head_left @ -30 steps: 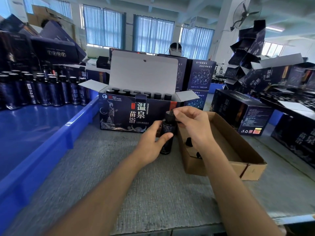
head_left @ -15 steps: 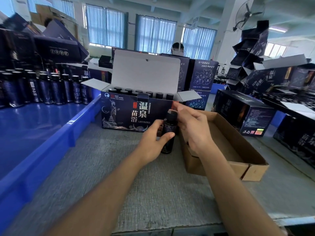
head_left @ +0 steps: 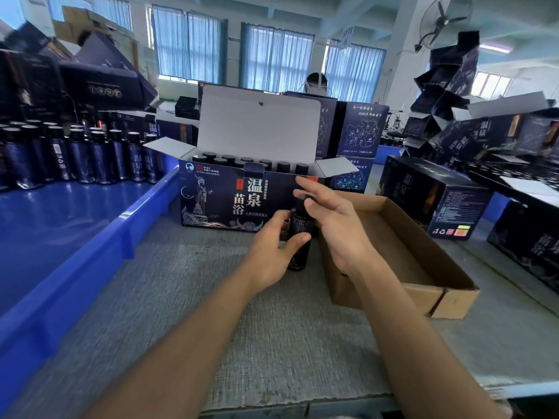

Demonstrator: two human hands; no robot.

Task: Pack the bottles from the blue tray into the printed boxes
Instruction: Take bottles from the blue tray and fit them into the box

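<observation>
Room: a packing hall with curtained windows; a grey-covered table (head_left: pixel 272 343) carries the work
Landmark: the open printed box (head_left: pixel 217 201) stands mid-table, lid flap up, rows of black caps (head_left: pixel 266 163) showing inside
Bottle: one dark bottle (head_left: pixel 301 226) stands upright on the table just in front of the box's right end
Left hand (head_left: pixel 269 254): grasping the bottle's body, thumb across the front, fingers round the back
Right hand (head_left: pixel 335 228): released, fingers straight and spread beside the cap; whether the palm touches the cap I cannot tell
Blue tray (head_left: pixel 145 213): left of the box, with more bottles (head_left: pixel 78 158) standing at its far end
Brown carton (head_left: pixel 453 297): low and open, just right of the box's front corner
Step in hand: probably checking the cap before the bottle goes into the box
Doing it well: keep the left grip low and firm so the bottle stays upright, lift it straight over the front wall, then lower it cap-up into a free slot beside the caps already there
Risk: the front wall's tab could catch the bottle's base on a low lift
</observation>
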